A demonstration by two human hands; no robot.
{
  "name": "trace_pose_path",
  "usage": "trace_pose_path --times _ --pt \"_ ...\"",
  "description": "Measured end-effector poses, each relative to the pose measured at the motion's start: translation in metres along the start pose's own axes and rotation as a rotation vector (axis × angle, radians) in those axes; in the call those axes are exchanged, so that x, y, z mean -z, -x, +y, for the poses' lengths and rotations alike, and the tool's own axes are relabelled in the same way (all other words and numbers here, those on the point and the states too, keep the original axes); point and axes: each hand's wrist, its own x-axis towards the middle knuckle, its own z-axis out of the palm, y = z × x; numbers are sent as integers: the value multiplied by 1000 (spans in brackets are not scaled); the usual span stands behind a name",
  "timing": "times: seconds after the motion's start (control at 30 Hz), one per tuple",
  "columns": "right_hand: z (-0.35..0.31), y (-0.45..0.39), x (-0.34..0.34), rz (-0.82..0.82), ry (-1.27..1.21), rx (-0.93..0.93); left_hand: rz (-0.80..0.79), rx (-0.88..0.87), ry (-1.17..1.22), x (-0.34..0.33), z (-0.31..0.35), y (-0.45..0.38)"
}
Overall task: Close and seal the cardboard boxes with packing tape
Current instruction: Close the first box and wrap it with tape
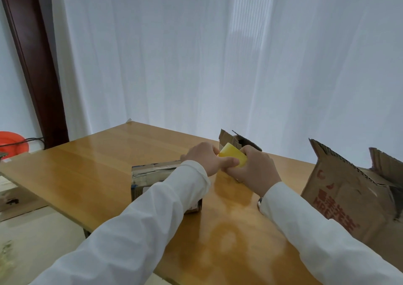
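Both hands hold a yellow roll of packing tape (232,154) above the wooden table (104,169). My left hand (206,159) pinches the roll's left side, thumb stretched under it. My right hand (256,169) grips it from the right. Under my left forearm lies a small closed cardboard box (150,176), partly hidden by the sleeve. Behind the hands stands a small box (238,142) with its flaps up. A large open box (351,195) with red print stands at the right.
A white curtain (218,55) hangs behind the table. A dark wooden post (32,66) and an orange tub (12,144) are at the far left. More cardboard (13,199) lies on the floor to the left of the table.
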Motion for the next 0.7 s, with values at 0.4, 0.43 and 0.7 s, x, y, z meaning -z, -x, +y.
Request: trace_pose_path --times 0.4,0.43,0.7 --pt "-1 10 -1 22 -73 52 -195 -23 134 7 -7 -11" --pt "-1 11 -3 15 -80 51 -202 -25 140 6 -8 -10" --pt "1 8 -12 46 -70 18 19 -77 32 -8 -10 0"
